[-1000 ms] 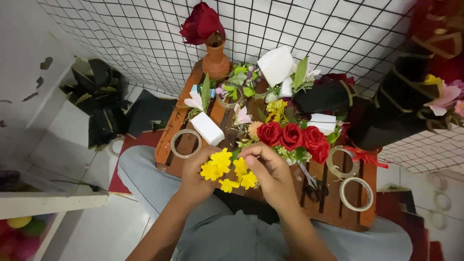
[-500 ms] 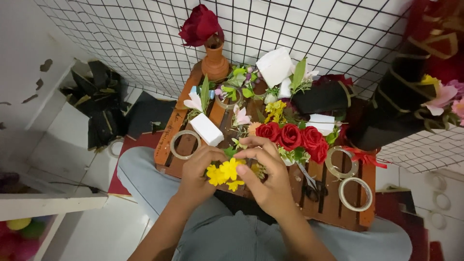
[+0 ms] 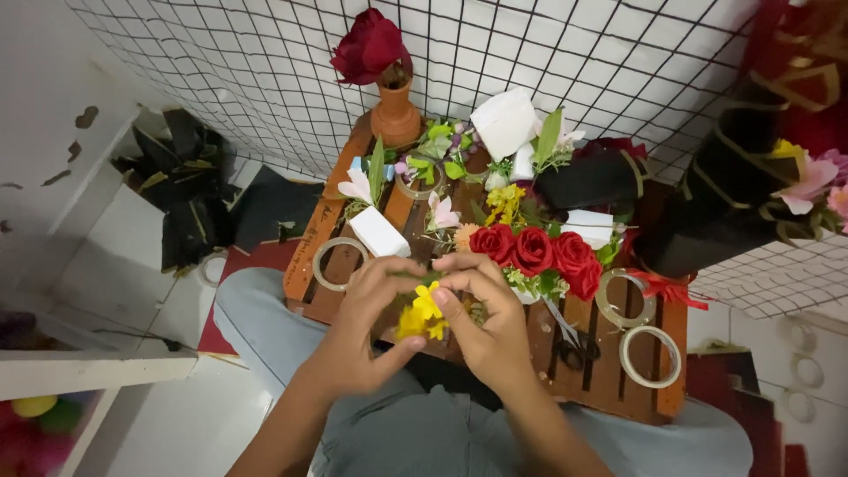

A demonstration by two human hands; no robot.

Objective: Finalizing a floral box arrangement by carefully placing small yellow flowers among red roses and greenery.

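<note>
My left hand (image 3: pixel 364 329) and my right hand (image 3: pixel 488 316) meet over the near edge of a small wooden slat table (image 3: pixel 609 375). Both pinch a cluster of yellow artificial flowers (image 3: pixel 422 314) between their fingers, and the hands cover most of the cluster. Just beyond my right hand lies a row of three red roses (image 3: pixel 534 252) with green leaves. A white block (image 3: pixel 378 231) rests on the table just past my left hand.
Tape rolls (image 3: pixel 652 355) and scissors (image 3: pixel 572 343) lie on the table's right side, another roll (image 3: pixel 331 262) on the left. A terracotta vase (image 3: pixel 395 113) with a red rose stands at the back. A wire grid panel (image 3: pixel 548 44) rises behind. Dark wrapped bouquets (image 3: pixel 733 185) sit right.
Both hands have closed in around the yellow flowers, bunching them tighter and hiding more of them. My right hand has shifted left toward my left hand.
</note>
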